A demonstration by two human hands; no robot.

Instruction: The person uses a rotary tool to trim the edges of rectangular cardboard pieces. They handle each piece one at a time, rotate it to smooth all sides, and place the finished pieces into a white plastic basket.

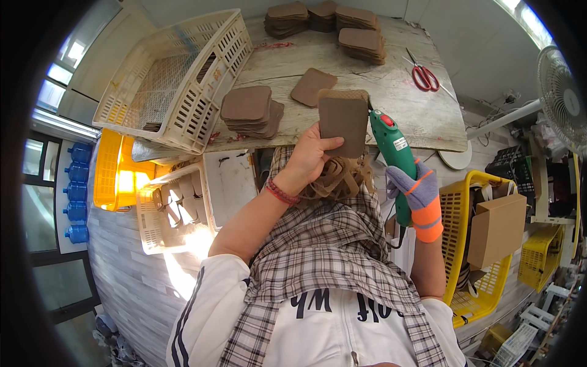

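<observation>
My left hand (310,158) pinches a brown rounded-corner pad (343,122) between thumb and fingers, held up just over the table's near edge. A lighter rim shows along the pad's top. In my right hand (418,191), which wears a grey and orange glove, is a green corded electric cutter (391,142) with a red switch. The cutter's head is beside the pad's right edge; its blade is hidden. Brown curled trimmings (337,177) lie on my lap below the pad. One loose pad (313,87) lies flat on the table, next to a stack of pads (249,107).
On the wooden table (293,55) are more pad stacks (361,43) at the back and red-handled scissors (423,76) at the right. A white crate (177,79) leans over the left edge. Yellow baskets (449,232) flank me, the right one holding a cardboard box (496,229). A fan (562,98) stands far right.
</observation>
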